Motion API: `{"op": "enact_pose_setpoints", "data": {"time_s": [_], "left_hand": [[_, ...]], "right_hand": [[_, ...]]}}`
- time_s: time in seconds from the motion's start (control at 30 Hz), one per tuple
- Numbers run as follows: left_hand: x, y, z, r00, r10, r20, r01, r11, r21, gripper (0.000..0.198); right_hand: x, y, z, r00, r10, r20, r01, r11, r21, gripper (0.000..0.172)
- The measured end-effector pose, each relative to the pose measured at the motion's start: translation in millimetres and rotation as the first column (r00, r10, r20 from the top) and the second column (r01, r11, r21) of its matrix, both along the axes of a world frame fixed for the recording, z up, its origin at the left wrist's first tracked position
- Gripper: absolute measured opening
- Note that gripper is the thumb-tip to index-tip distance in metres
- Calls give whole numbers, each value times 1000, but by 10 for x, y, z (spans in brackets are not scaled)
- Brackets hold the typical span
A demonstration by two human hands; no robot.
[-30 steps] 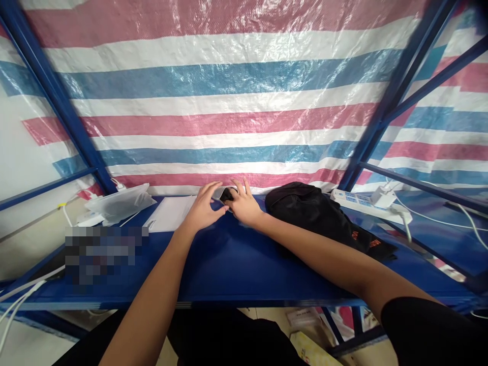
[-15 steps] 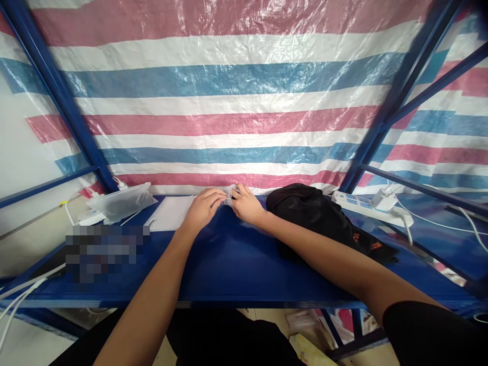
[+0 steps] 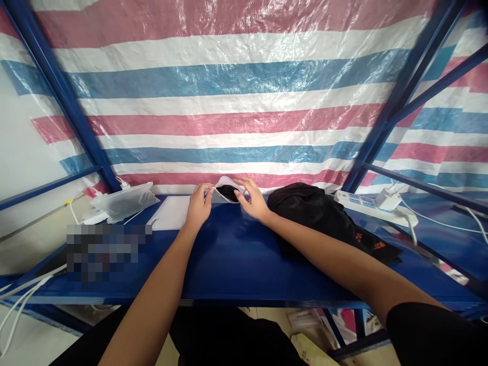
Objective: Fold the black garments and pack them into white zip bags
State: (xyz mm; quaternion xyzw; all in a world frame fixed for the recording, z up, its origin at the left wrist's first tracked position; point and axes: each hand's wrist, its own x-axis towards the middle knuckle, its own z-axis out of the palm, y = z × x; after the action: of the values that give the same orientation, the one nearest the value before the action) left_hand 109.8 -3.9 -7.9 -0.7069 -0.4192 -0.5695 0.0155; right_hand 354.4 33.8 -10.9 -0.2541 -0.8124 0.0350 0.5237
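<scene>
A whitish plastic bag (image 3: 224, 181) is held near the back of the blue shelf with its mouth spread apart. Inside the mouth something black (image 3: 227, 192) shows, its kind not clear. My left hand (image 3: 199, 206) pinches the bag's left edge between thumb and fingers. On the right edge, my right hand (image 3: 253, 201) has its thumb at the opening and its fingers behind the far side. A flat white sheet or packet (image 3: 170, 212) lies left of my left hand. Black folded fabric (image 3: 308, 213) with orange lettering lies right of my right hand.
A white power strip (image 3: 356, 202) with a plugged-in charger (image 3: 388, 198) stands at the right. A frosted plastic bag (image 3: 127, 202) lies at the left, behind a blurred-out patch. Blue metal posts (image 3: 375, 132) frame the shelf; striped sheeting (image 3: 236, 81) hangs behind.
My hands have moved apart, and the mouth of the plastic bag is now pulled wide, so that the black content shows. Before, both hands were close together on its edge.
</scene>
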Motion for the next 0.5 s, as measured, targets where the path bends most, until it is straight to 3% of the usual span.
{"op": "enact_pose_setpoints", "data": {"time_s": [0.1, 0.17, 0.37, 0.5], "left_hand": [[-124, 94, -74, 991, 126, 52, -121, 989, -89, 9], [-182, 141, -113, 980, 196, 46, -188, 973, -136, 7], [-219, 198, -182, 948, 319, 6, -313, 935, -169, 6], [-162, 81, -95, 928, 372, 29, -367, 924, -110, 18]], "right_hand": [[13, 112, -80, 998, 41, -43, -47, 987, -156, 78], [18, 231, -175, 995, 94, -27, -97, 966, -240, 85], [-3, 435, -330, 988, 96, -125, -135, 924, -358, 61], [-38, 383, -299, 986, 51, -161, -111, 912, -394, 52]]}}
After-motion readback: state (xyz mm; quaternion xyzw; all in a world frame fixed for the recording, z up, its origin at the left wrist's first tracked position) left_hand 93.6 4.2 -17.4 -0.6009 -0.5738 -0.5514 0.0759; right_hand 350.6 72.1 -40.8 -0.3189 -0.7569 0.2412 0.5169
